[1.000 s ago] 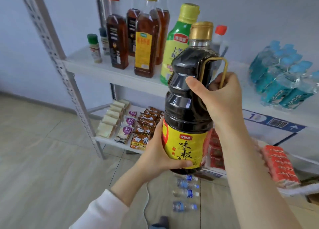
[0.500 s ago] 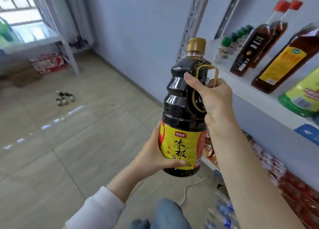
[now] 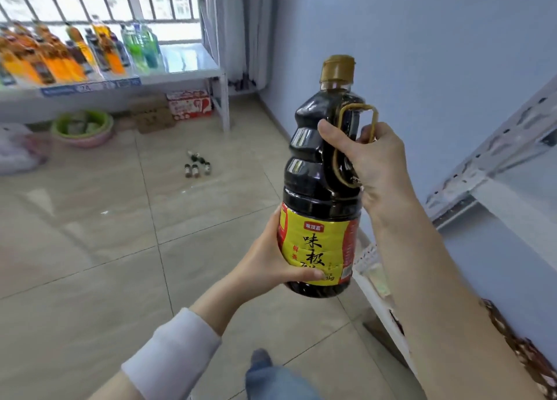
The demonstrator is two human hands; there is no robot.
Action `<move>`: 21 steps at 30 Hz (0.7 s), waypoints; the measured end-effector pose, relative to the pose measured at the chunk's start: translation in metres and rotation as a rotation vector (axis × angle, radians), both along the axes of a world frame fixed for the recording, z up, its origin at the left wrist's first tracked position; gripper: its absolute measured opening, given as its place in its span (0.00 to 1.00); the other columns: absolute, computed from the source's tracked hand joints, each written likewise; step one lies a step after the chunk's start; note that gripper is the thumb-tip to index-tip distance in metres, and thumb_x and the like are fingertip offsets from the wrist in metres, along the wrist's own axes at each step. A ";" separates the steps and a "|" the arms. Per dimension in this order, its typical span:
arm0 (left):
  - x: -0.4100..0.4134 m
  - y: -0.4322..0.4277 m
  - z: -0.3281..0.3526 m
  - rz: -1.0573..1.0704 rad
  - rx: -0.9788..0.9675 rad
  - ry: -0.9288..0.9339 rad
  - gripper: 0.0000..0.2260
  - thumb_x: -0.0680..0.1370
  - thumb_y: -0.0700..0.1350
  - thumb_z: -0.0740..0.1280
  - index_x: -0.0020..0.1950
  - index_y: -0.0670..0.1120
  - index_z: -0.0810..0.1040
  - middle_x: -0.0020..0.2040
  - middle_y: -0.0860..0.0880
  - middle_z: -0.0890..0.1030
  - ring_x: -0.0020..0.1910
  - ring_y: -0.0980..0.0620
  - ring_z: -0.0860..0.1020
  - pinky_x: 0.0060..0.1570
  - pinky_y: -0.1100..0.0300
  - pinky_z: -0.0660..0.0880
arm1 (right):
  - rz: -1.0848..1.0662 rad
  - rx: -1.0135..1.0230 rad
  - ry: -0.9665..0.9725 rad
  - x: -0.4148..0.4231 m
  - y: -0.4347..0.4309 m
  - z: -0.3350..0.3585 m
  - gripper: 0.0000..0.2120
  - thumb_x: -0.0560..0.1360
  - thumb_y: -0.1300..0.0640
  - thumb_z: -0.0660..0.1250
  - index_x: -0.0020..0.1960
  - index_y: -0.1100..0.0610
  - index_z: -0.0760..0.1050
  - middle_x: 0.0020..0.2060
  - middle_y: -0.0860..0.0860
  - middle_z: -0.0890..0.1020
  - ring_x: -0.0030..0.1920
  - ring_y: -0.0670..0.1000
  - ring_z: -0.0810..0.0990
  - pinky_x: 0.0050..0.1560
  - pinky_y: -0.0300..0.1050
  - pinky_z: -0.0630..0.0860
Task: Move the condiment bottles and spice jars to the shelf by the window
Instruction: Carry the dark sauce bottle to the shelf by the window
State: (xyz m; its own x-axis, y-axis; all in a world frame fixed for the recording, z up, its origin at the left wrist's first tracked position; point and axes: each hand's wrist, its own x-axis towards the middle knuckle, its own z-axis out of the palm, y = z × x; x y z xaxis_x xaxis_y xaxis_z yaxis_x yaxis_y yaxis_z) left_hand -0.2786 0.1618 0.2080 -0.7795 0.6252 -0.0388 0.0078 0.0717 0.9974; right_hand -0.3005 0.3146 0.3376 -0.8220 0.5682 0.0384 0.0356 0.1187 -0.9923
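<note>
Subject item: one large dark sauce bottle, held upright in mid-air at chest height, above the tiled floor and clear of every surface. It is not on any shelf. Gold cap is fitted. A yellow label with black characters wraps the lower body. A gold loop handle sits on the upper right side.

Right hand: closed on the bottle at the handle, with fingers curled behind the loop and the thumb pressed against the bottle's shoulder.

Left hand: gripping the lower body, with the palm cupped against the label's left side and the thumb laid across the front near the base. A white sleeve covers that forearm.

Window shelf: stands at the far left under the barred window, well apart from the held bottle. A row of shelved bottles, orange, dark and green, fills its left and middle part; they are blurred and cannot be counted.

Under the shelf: a red and white carton, a green basin and, further left, a white bag.

On the open floor between the shelf and the person: a small cluster of small jars, standing close together.

Right edge: a white perforated metal rack against the blue wall, just beside the right forearm.
</note>
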 end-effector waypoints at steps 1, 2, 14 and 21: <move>-0.017 -0.004 0.001 0.021 0.002 0.001 0.46 0.59 0.51 0.80 0.71 0.55 0.58 0.60 0.56 0.77 0.61 0.56 0.76 0.59 0.49 0.75 | 0.022 -0.005 -0.003 -0.021 -0.004 0.000 0.23 0.58 0.47 0.80 0.36 0.50 0.65 0.29 0.43 0.73 0.21 0.35 0.72 0.23 0.27 0.67; -0.034 -0.010 0.002 0.044 0.003 0.001 0.46 0.60 0.51 0.80 0.71 0.54 0.58 0.60 0.55 0.77 0.61 0.55 0.76 0.59 0.48 0.75 | 0.046 -0.007 -0.003 -0.042 -0.011 0.001 0.23 0.58 0.48 0.80 0.36 0.51 0.65 0.29 0.43 0.73 0.20 0.35 0.71 0.22 0.27 0.67; -0.257 -0.162 0.006 0.320 0.010 -0.011 0.46 0.59 0.46 0.80 0.71 0.52 0.58 0.59 0.54 0.78 0.59 0.55 0.77 0.57 0.51 0.76 | 0.345 -0.027 0.024 -0.300 -0.173 0.006 0.25 0.53 0.45 0.80 0.44 0.51 0.74 0.37 0.44 0.82 0.36 0.41 0.82 0.34 0.33 0.75; -0.382 -0.255 0.012 0.397 -0.002 -0.019 0.49 0.57 0.49 0.81 0.72 0.53 0.57 0.59 0.55 0.77 0.59 0.56 0.77 0.57 0.51 0.76 | 0.408 -0.031 0.007 -0.433 -0.269 0.013 0.27 0.49 0.40 0.78 0.42 0.48 0.72 0.35 0.42 0.80 0.36 0.39 0.81 0.33 0.32 0.73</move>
